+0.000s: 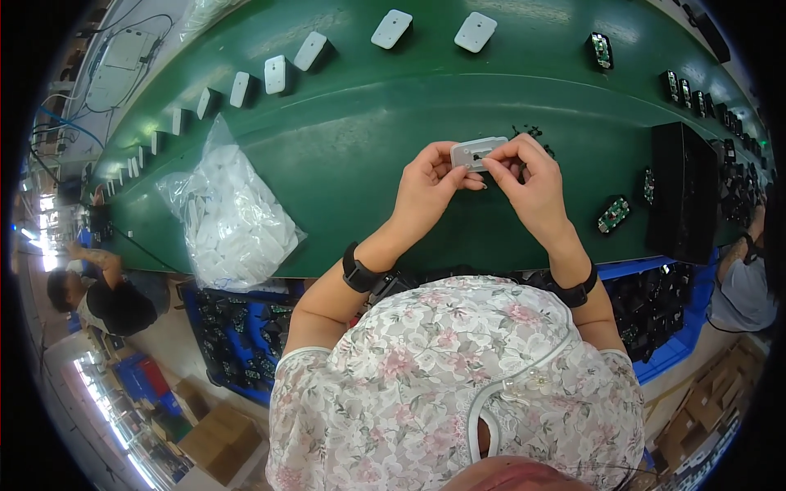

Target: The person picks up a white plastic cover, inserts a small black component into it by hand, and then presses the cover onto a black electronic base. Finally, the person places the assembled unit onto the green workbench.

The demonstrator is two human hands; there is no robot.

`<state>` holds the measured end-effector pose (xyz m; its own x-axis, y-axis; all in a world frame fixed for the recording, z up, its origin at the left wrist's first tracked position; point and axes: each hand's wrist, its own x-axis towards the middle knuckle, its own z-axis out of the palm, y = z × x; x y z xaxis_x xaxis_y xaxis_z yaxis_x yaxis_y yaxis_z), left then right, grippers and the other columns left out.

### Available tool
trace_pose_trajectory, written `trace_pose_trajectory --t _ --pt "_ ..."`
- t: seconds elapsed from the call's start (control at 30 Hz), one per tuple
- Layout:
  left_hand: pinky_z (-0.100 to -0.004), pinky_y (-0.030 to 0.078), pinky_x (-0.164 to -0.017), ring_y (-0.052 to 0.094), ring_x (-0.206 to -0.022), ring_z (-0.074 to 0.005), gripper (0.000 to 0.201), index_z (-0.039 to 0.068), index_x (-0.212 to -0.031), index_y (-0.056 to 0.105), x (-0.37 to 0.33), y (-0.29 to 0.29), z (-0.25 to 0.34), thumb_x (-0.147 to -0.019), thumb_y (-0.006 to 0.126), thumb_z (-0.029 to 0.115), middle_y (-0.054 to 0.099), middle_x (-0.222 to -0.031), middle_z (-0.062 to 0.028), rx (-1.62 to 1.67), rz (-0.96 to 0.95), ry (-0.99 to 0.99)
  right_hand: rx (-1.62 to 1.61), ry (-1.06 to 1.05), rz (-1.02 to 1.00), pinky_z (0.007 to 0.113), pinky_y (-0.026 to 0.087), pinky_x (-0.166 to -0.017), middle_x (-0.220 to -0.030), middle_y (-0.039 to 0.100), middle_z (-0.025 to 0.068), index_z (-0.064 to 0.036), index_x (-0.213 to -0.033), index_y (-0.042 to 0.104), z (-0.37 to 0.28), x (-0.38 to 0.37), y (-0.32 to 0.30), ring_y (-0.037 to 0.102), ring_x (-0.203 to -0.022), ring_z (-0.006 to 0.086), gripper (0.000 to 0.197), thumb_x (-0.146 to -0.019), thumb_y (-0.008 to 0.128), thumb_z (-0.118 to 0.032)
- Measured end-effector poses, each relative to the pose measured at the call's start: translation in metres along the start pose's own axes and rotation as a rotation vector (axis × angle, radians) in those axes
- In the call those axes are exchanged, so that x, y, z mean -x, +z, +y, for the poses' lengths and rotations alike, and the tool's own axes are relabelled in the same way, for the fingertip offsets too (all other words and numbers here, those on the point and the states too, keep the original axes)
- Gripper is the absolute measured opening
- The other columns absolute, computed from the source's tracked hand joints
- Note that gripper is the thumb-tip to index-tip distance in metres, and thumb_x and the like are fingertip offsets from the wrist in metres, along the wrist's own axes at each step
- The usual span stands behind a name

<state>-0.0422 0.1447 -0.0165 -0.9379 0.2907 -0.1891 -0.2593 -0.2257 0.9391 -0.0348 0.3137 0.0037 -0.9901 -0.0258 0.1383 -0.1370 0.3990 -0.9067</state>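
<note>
Above the green table, a white plastic cover with rounded corners is held between my two hands. My left hand pinches its left end between thumb and fingers. With its thumb and forefinger together, my right hand presses at the cover's right part, beside a small black piece there. Whether the fingertips grip that piece is hidden. Just beyond my right hand lies a small heap of black bits. To the right on the table sits a green circuit board in a black housing.
A clear bag of white covers lies at left. White-topped units line the far side. A black box stands at right, near several board units. Blue bins sit below the near edge. A co-worker is at far left.
</note>
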Motion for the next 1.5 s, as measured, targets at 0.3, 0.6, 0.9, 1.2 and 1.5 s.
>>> trace_pose_trajectory --t 0.3,0.6,0.9,1.2,1.5 --pt "-0.0281 0.054 -0.083 0.066 -0.088 -0.0185 0.017 -0.006 -0.108 0.05 0.001 0.002 -0.003 -0.092 0.049 -0.001 0.062 -0.099 -0.0128 0.028 0.01 -0.008 0.12 -0.016 0.007 0.021 0.037 -0.055 -0.076 0.054 -0.0003 -0.0016 -0.079 0.06 0.001 0.001 0.0 0.045 -0.061 0.0069 0.008 -0.079 0.068 -0.004" --pt "-0.0276 0.054 -0.081 0.066 -0.086 -0.0183 0.013 -0.005 -0.103 0.051 0.0 0.001 -0.007 -0.092 0.052 0.002 0.062 -0.096 -0.0124 0.052 -0.034 0.011 0.044 0.028 -0.023 0.021 0.036 -0.054 -0.075 0.052 -0.001 -0.0019 -0.079 0.06 0.004 0.0 -0.002 0.044 -0.061 0.0061 0.008 -0.079 0.067 -0.004" --pt "-0.0242 0.05 -0.061 0.062 -0.069 -0.0124 0.018 -0.001 -0.102 0.052 -0.004 -0.011 0.005 -0.087 0.06 0.002 0.064 -0.086 -0.0085 -0.239 0.005 0.004 -0.159 -0.031 0.119 0.019 0.036 -0.057 -0.082 0.054 0.0004 -0.0015 -0.083 0.057 0.001 -0.008 -0.008 0.046 -0.067 0.0063 0.006 -0.083 0.063 -0.002" --pt "-0.0221 0.048 -0.063 0.059 -0.075 -0.0076 0.016 0.001 -0.095 0.054 -0.011 0.001 0.011 -0.087 0.064 0.01 0.062 -0.082 -0.0035 -0.218 -0.002 0.097 0.014 -0.226 0.171 0.022 0.044 -0.056 -0.076 0.055 0.0033 -0.0014 -0.094 0.052 -0.001 -0.002 0.023 0.054 -0.064 0.008 0.006 -0.09 0.056 -0.002" --pt "-0.0334 0.058 -0.078 0.066 -0.088 -0.0232 0.028 -0.004 -0.114 0.048 0.012 -0.005 0.004 -0.089 0.057 0.004 0.06 -0.106 -0.0144 0.218 -0.131 -0.054 -0.242 -0.139 0.222 0.021 0.044 -0.065 -0.083 0.052 0.0037 -0.0007 -0.102 0.046 0.002 -0.021 0.046 0.051 -0.073 0.0069 0.012 -0.095 0.052 -0.009"
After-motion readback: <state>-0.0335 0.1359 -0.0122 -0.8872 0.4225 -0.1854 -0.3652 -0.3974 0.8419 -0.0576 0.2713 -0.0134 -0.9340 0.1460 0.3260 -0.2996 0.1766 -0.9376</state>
